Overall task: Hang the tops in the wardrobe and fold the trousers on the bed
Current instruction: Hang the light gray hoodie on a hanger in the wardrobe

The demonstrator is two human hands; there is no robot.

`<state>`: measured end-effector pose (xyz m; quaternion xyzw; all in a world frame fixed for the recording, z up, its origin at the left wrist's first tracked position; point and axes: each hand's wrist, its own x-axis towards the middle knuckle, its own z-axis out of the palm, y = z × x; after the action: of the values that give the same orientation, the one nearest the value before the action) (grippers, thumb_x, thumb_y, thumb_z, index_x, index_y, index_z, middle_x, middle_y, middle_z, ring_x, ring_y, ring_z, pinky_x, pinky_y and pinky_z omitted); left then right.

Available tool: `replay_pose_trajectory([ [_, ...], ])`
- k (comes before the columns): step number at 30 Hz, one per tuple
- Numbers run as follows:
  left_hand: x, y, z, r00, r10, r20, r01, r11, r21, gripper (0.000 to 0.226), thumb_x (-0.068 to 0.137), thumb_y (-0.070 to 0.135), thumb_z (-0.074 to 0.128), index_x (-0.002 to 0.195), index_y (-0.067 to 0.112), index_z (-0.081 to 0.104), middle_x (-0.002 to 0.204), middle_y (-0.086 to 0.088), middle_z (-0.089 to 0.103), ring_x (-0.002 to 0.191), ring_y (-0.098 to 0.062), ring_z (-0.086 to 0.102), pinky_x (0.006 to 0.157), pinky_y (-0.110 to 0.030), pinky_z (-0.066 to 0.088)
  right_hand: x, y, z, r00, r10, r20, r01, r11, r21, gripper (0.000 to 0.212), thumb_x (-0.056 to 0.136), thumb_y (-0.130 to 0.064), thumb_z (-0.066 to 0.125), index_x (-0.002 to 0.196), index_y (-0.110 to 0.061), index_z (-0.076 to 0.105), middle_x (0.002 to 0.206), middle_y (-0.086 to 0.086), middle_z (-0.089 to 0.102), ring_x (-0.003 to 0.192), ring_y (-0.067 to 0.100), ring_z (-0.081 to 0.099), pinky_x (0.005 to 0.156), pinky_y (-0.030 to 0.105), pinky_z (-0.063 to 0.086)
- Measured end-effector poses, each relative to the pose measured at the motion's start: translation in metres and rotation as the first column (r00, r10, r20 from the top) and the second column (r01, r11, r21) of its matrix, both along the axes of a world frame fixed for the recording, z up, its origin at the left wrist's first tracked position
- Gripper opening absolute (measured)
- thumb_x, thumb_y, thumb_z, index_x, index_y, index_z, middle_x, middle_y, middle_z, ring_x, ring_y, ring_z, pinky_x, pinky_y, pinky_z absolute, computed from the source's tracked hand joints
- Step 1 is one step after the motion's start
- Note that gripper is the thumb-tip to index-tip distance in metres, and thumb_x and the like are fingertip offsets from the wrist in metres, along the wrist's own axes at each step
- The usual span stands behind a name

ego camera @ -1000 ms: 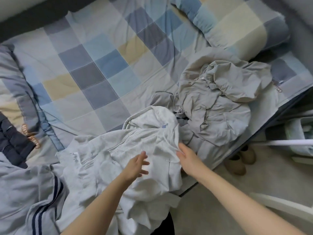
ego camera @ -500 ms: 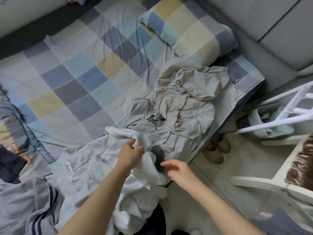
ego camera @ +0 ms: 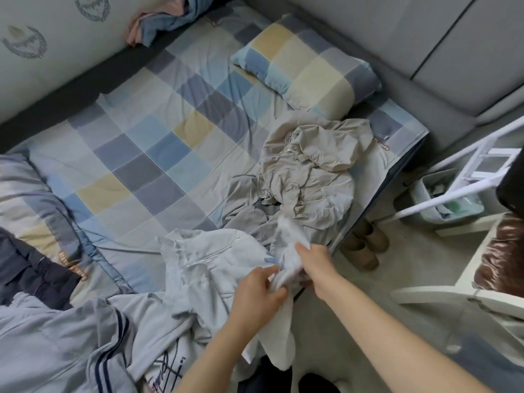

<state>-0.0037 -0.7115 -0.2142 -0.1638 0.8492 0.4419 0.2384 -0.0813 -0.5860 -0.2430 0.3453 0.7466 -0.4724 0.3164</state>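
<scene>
A white zip-up hooded top (ego camera: 209, 265) lies crumpled at the near edge of the bed (ego camera: 136, 154). My left hand (ego camera: 256, 290) pinches a bunched part of its fabric. My right hand (ego camera: 314, 260) grips the same bunch from the right, just above the bed's edge. Behind them sits a beige crumpled garment (ego camera: 309, 177) on top of a grey one (ego camera: 243, 205). A light blue-grey top with dark stripes (ego camera: 65, 344) lies at the near left, and a dark navy garment (ego camera: 31, 270) beside it.
A checked pillow (ego camera: 306, 63) rests at the head of the bed, and folded pink and blue cloth (ego camera: 158, 21) by the wall. Brown slippers (ego camera: 365, 248) stand on the floor beside the bed. A white rack (ego camera: 459, 191) and a bin (ego camera: 442, 199) stand to the right.
My left hand has shifted right along the white top, and my right hand has closed on the same bunch of fabric. The view has tilted up, showing more of the bed and wall.
</scene>
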Motion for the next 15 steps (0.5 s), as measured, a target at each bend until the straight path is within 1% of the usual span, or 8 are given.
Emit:
replay_pose_trajectory([
  [2, -0.005, -0.01, 0.001, 0.999, 0.025, 0.029, -0.024, 1.0, -0.006, 0.028, 0.08, 0.034, 0.07, 0.107, 0.027, 0.07, 0.089, 0.009, 0.066, 0.083, -0.01, 0.06, 0.076, -0.024, 0.046, -0.001, 0.013, 0.013, 0.953, -0.302, 0.006, 0.299, 0.943, -0.146, 0.034, 0.097, -0.028, 0.051, 0.119, -0.003, 0.057, 0.111, 0.019, 0.063, 0.1, 0.037, 0.063, 0.086, 0.056, 0.052],
  [4, -0.01, -0.016, 0.008, 0.995, -0.054, 0.088, 0.049, 0.997, 0.057, 0.028, 0.078, 0.047, 0.072, 0.096, 0.026, 0.071, 0.089, 0.008, 0.07, 0.086, -0.012, 0.064, 0.076, -0.029, 0.05, -0.001, 0.026, 0.029, 0.886, -0.463, -0.005, 0.444, 0.852, -0.277, 0.034, 0.098, -0.032, 0.05, 0.123, -0.009, 0.053, 0.112, 0.015, 0.063, 0.099, 0.036, 0.063, 0.08, 0.055, 0.054],
  [6, -0.011, -0.02, 0.017, 0.964, -0.199, 0.178, 0.17, 0.971, 0.166, 0.038, 0.078, 0.065, 0.065, 0.082, 0.027, 0.065, 0.077, 0.009, 0.066, 0.081, -0.016, 0.067, 0.067, -0.027, 0.048, 0.001, 0.038, 0.049, 0.858, -0.51, -0.06, 0.457, 0.812, -0.364, 0.033, 0.099, -0.035, 0.05, 0.123, -0.012, 0.053, 0.109, 0.01, 0.064, 0.097, 0.029, 0.064, 0.075, 0.043, 0.056],
  [7, -0.012, -0.02, 0.024, 0.931, -0.274, 0.243, 0.213, 0.944, 0.251, 0.043, 0.08, 0.071, 0.058, 0.08, 0.028, 0.061, 0.074, 0.011, 0.062, 0.077, -0.019, 0.069, 0.062, -0.023, 0.047, 0.003, 0.044, 0.061, 0.855, -0.508, -0.101, 0.437, 0.813, -0.385, 0.037, 0.098, -0.036, 0.051, 0.124, -0.011, 0.053, 0.112, 0.01, 0.065, 0.1, 0.026, 0.064, 0.08, 0.041, 0.055],
  [9, -0.015, -0.024, 0.036, 0.834, -0.344, 0.432, 0.161, 0.9, 0.405, 0.058, 0.085, 0.075, 0.044, 0.098, 0.023, 0.064, 0.087, 0.008, 0.068, 0.071, -0.024, 0.074, 0.064, -0.022, 0.052, 0.01, 0.056, 0.083, 0.861, -0.476, -0.179, 0.38, 0.836, -0.397, 0.042, 0.095, -0.04, 0.055, 0.123, -0.009, 0.055, 0.118, 0.01, 0.065, 0.106, 0.024, 0.063, 0.093, 0.042, 0.051],
  [11, -0.023, -0.027, 0.049, 0.8, -0.32, 0.508, 0.165, 0.931, 0.326, 0.069, 0.09, 0.07, 0.038, 0.11, 0.011, 0.067, 0.1, -0.003, 0.073, 0.073, -0.024, 0.074, 0.066, -0.03, 0.056, 0.022, 0.068, 0.11, 0.876, -0.409, -0.256, 0.289, 0.87, -0.4, 0.041, 0.092, -0.045, 0.059, 0.115, -0.011, 0.06, 0.116, 0.013, 0.066, 0.109, 0.026, 0.063, 0.1, 0.047, 0.047],
  [13, -0.035, -0.028, 0.056, 0.937, -0.17, 0.305, 0.163, 0.986, 0.047, 0.051, 0.096, 0.05, 0.05, 0.092, 0.004, 0.073, 0.092, -0.012, 0.074, 0.075, -0.024, 0.072, 0.072, -0.036, 0.054, 0.034, 0.08, 0.137, 0.883, -0.339, -0.326, 0.189, 0.89, -0.415, 0.047, 0.088, -0.05, 0.061, 0.11, -0.008, 0.063, 0.116, 0.02, 0.064, 0.112, 0.032, 0.061, 0.102, 0.051, 0.045],
  [15, -0.044, -0.022, 0.065, 0.996, 0.079, -0.027, -0.082, 0.991, -0.103, 0.028, 0.092, 0.026, 0.059, 0.076, 0.006, 0.07, 0.08, -0.014, 0.071, 0.073, -0.026, 0.064, 0.07, -0.038, 0.05, 0.049, 0.094, 0.165, 0.866, -0.301, -0.399, 0.1, 0.886, -0.452, 0.052, 0.083, -0.052, 0.063, 0.106, -0.006, 0.066, 0.114, 0.024, 0.064, 0.111, 0.035, 0.061, 0.099, 0.051, 0.048],
])
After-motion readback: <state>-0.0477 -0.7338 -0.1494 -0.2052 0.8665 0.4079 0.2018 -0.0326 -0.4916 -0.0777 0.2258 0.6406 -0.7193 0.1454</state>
